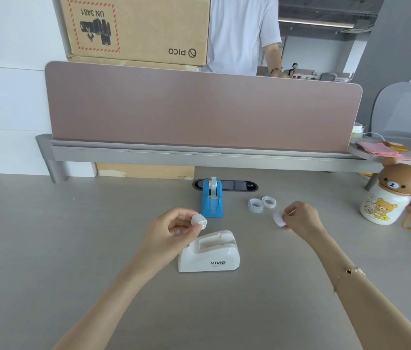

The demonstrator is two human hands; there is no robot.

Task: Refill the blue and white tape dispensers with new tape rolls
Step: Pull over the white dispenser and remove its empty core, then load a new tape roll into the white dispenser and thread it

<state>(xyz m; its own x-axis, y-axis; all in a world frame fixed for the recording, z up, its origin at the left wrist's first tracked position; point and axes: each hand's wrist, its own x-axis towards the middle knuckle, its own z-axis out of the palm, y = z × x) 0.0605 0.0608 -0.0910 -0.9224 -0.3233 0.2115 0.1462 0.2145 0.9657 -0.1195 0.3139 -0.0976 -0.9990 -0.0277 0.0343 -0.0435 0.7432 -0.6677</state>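
The white tape dispenser point(209, 253), marked VIVID, stands on the grey desk with its roll slot empty. Just above its left end, my left hand point(174, 227) pinches a small white spool core point(199, 221). Behind it the blue tape dispenser point(212, 199) stands upright with a tape roll seated and its strip running down the front. To the right, my right hand point(300, 217) holds a white tape roll point(279, 219) by its edge, a little above the desk. Two more tape rolls point(261, 204) lie flat beside the blue dispenser.
A pink divider panel point(199, 109) on a grey rail closes the back of the desk. A bear-topped bottle point(389, 195) with a keychain stands at the right edge. A cable port point(239, 185) sits behind the blue dispenser. A person in a white shirt stands beyond the divider.
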